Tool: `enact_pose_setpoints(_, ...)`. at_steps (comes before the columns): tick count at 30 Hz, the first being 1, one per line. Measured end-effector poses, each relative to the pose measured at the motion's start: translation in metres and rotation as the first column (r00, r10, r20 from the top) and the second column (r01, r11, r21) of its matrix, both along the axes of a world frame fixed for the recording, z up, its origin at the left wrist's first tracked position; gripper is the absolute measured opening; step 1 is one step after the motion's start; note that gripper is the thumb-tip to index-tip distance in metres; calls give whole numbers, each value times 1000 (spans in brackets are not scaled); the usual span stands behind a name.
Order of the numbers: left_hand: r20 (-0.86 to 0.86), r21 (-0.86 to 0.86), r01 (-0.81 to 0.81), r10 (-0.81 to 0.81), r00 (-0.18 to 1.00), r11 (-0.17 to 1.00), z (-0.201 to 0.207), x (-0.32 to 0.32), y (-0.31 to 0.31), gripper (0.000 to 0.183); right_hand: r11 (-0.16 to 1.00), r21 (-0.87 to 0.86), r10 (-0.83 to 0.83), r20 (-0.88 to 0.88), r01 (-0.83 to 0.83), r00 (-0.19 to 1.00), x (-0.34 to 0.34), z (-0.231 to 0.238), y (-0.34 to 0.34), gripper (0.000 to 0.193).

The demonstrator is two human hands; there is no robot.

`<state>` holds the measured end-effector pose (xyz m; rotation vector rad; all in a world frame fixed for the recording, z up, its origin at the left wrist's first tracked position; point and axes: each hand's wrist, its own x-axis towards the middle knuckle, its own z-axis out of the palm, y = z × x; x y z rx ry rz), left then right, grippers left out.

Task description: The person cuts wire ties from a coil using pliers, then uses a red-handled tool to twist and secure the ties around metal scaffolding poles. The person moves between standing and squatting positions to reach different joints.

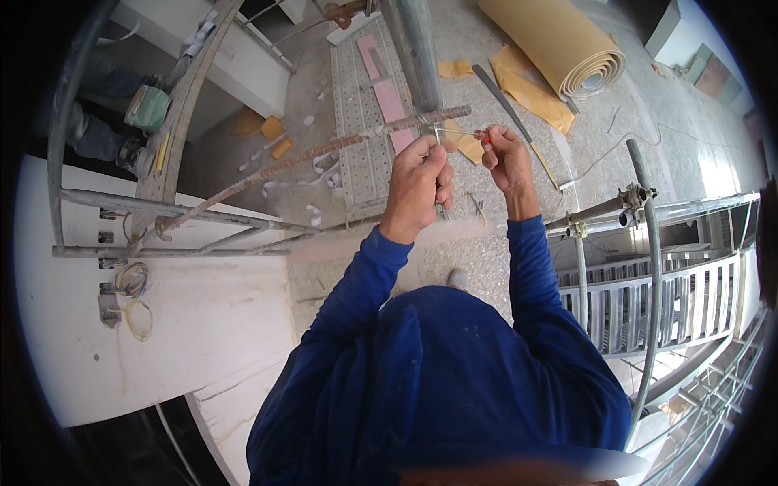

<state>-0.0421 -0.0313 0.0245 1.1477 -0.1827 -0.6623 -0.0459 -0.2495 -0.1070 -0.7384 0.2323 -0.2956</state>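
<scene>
My left hand [420,182] is closed in a fist around a slim pale metal piece [438,134], whose upper end reaches the rusty rod by the vertical steel pipe [411,57]. What the fist hides of this piece cannot be made out. To its right, my right hand [508,162] pinches a red-handled screwdriver [484,136]. The thin shaft points left, at the spot where the pale piece meets the rusty rod [324,146]. That rod slants from the lower left up past the pipe's foot.
Scaffold pipes with clamps [634,197] stand at right, near metal ladder-like frames [648,304]. A big tan roll [559,49] lies on the floor beyond my hands. Left are a perforated plank [356,105], a wooden board [182,105] and a person's trouser leg [89,134].
</scene>
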Motion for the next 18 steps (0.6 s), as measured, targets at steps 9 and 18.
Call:
enact_pose_setpoints(9,193,126,-36,11,981,991,-15,12,6,23,940,-270,-199,58,207,978,-10,42,-22,10)
enact_pose_setpoints(18,337,89,-37,5,941,995,-29,20,5,22,828,-433,-327,142,356,934,-29,79,-27,12)
